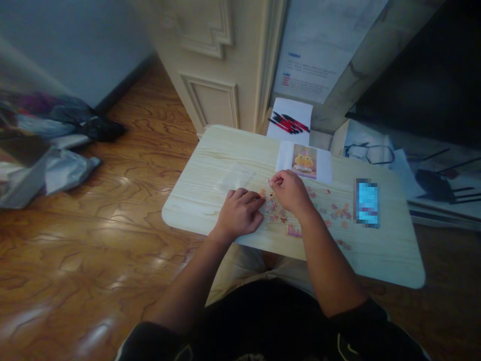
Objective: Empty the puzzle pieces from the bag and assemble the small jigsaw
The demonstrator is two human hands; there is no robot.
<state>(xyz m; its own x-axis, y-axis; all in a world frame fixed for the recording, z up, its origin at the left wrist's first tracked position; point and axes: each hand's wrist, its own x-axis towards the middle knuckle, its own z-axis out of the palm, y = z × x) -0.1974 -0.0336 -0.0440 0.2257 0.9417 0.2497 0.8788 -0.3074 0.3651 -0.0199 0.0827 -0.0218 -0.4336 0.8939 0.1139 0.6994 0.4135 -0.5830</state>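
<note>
Small jigsaw puzzle pieces (278,215) lie scattered on a light wood-grain table (195,200). My left hand (240,213) rests at the left side of the pile, fingers bent and thumb apart, with its fingertips by an orange piece. My right hand (291,190) is above the far side of the pile, thumb and fingers pinched on what looks like a small puzzle piece (269,182). More loose pieces (340,210) spread to the right of my right forearm. A pink strip of joined pieces (294,230) lies near the table's front edge, partly hidden by that forearm.
A printed picture (305,160) of a yellow figure lies beyond my hands. A clear plastic bag (235,178) is left of it, and a phone (367,203) lies at right. Red and black pens (288,123) sit on paper behind the table. Bags (67,170) lie on the floor at left.
</note>
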